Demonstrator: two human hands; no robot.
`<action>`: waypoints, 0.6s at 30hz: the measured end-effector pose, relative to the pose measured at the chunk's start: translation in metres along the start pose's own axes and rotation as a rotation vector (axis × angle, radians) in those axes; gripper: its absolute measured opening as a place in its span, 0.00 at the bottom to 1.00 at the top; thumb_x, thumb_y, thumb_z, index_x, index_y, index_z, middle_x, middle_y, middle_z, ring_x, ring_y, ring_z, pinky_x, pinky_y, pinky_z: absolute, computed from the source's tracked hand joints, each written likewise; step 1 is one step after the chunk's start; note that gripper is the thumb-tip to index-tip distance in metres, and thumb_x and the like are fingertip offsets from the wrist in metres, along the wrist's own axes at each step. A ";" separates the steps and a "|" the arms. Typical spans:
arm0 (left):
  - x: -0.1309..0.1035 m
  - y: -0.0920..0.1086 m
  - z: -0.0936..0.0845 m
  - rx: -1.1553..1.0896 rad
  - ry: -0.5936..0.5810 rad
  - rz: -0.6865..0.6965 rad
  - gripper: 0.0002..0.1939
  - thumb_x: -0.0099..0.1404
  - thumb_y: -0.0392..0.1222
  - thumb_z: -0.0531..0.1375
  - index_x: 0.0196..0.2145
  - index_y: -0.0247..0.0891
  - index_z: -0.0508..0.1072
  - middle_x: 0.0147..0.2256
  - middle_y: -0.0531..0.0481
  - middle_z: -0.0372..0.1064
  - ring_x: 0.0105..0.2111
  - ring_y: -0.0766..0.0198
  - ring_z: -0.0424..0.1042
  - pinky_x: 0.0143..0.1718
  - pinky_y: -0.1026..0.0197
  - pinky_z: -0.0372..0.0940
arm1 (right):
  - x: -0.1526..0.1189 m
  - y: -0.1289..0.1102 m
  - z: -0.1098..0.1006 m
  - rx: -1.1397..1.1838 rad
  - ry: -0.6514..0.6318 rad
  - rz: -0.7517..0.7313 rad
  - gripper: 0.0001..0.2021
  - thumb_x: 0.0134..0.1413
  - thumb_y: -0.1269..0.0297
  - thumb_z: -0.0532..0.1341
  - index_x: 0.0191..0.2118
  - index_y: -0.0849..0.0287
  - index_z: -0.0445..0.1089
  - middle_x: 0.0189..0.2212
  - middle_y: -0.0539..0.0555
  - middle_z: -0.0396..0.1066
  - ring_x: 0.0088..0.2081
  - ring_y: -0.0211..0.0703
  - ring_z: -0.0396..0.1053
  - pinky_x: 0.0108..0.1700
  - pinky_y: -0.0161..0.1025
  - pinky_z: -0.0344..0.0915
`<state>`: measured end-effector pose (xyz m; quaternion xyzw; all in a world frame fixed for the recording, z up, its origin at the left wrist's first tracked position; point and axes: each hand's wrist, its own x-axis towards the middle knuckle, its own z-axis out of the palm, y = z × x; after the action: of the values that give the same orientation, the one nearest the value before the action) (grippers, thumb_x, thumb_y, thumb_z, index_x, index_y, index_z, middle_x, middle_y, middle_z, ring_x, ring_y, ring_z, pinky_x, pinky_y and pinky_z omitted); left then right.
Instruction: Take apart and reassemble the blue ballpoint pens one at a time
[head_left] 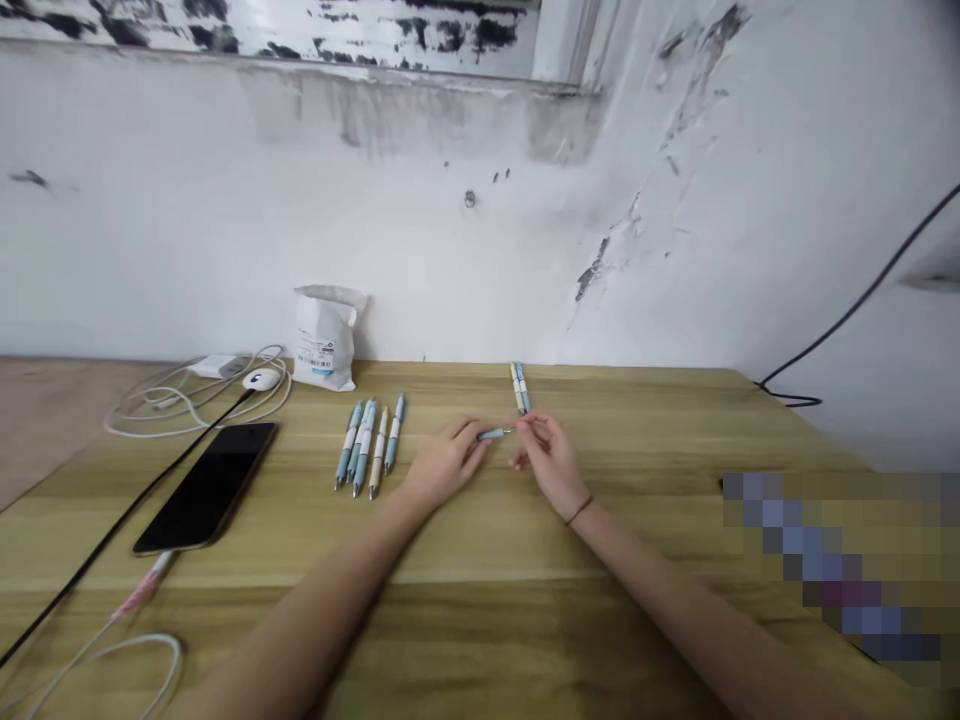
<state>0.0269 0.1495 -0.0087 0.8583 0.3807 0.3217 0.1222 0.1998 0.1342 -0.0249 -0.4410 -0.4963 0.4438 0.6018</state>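
Note:
Over the middle of the table, my left hand (448, 462) is closed around a light blue-green pen (491, 434), whose narrow end points right. Just past that end, my right hand (550, 462) has its thumb and fingers pinched together; whatever is between them is too small to make out. Behind my right hand lie two pens (518, 385) side by side, one beige and one light blue. Left of my left hand, several click pens (366, 445) in blue, green and beige lie in a loose row.
A white packet (325, 338) stands against the wall. At the left are a black phone (210, 487), a white charger (217, 367) with coiled cable, and a black cord (127, 525). A blurred-out object (825, 565) lies at the table's right edge.

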 end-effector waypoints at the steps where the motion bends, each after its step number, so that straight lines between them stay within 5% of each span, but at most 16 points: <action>1: 0.000 0.000 0.000 -0.006 -0.003 0.002 0.13 0.67 0.43 0.48 0.48 0.43 0.65 0.42 0.49 0.66 0.40 0.65 0.68 0.40 0.63 0.65 | -0.001 0.000 0.001 -0.003 -0.009 0.001 0.15 0.50 0.51 0.60 0.35 0.56 0.57 0.39 0.53 0.73 0.18 0.32 0.68 0.19 0.32 0.65; 18: -0.001 0.002 0.001 0.037 -0.021 0.050 0.14 0.68 0.42 0.48 0.50 0.43 0.63 0.43 0.48 0.66 0.41 0.63 0.67 0.42 0.61 0.65 | -0.003 -0.003 0.001 -0.187 -0.052 -0.043 0.15 0.51 0.48 0.57 0.34 0.55 0.59 0.35 0.53 0.73 0.20 0.36 0.68 0.22 0.36 0.67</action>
<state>0.0275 0.1474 -0.0090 0.8730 0.3636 0.3085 0.1024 0.1988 0.1306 -0.0228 -0.4730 -0.5601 0.3939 0.5544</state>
